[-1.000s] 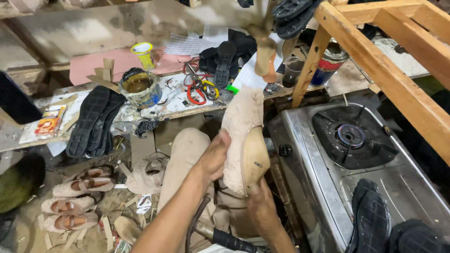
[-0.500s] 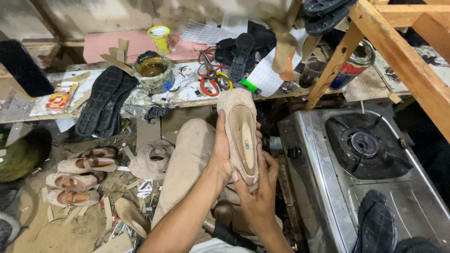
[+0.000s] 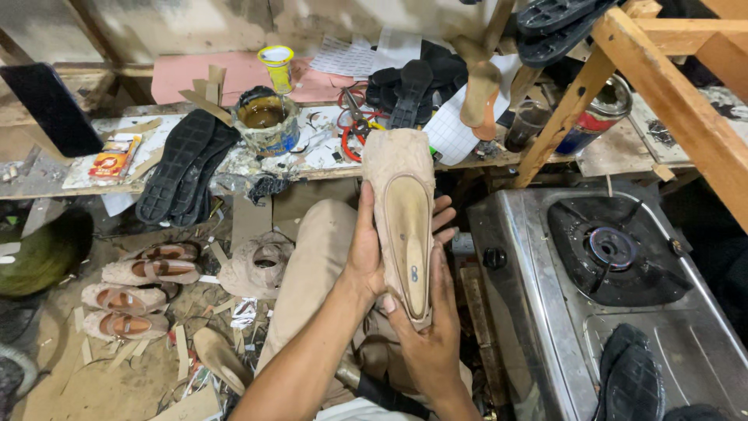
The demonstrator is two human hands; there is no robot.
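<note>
Between the two hands, held up over the person's lap, sits a beige shoe upper on a last (image 3: 403, 222), bottom side facing the camera, toe pointing away toward the workbench (image 3: 327, 160). The tan insole board shows along its middle, with the fabric edge folded around it. The left hand (image 3: 366, 253) grips the shoe's left edge, thumb lying along the side and fingers wrapped behind, their tips showing past the right edge. The right hand (image 3: 428, 343) cups the heel end from below, thumb pressed at the lower left of the sole, fingers closed up along its right side.

Just beyond the toe, on the bench, lie red-handled pliers (image 3: 351, 129) and scattered paper scraps. Farther left of the hands stands a glue tin (image 3: 265, 121) with a yellow cup (image 3: 278, 66) behind it, and still further left a stack of black outsoles (image 3: 183, 164). More black soles (image 3: 409, 90) lie beyond the toe.

To the right of the hands is a steel gas stove (image 3: 530, 312) with one burner, a black sole (image 3: 631, 374) resting on its near side. Down to the left, on the floor, lie finished beige shoes (image 3: 140, 284) in a row, and a loose upper (image 3: 257, 265) close by the left knee.
</note>
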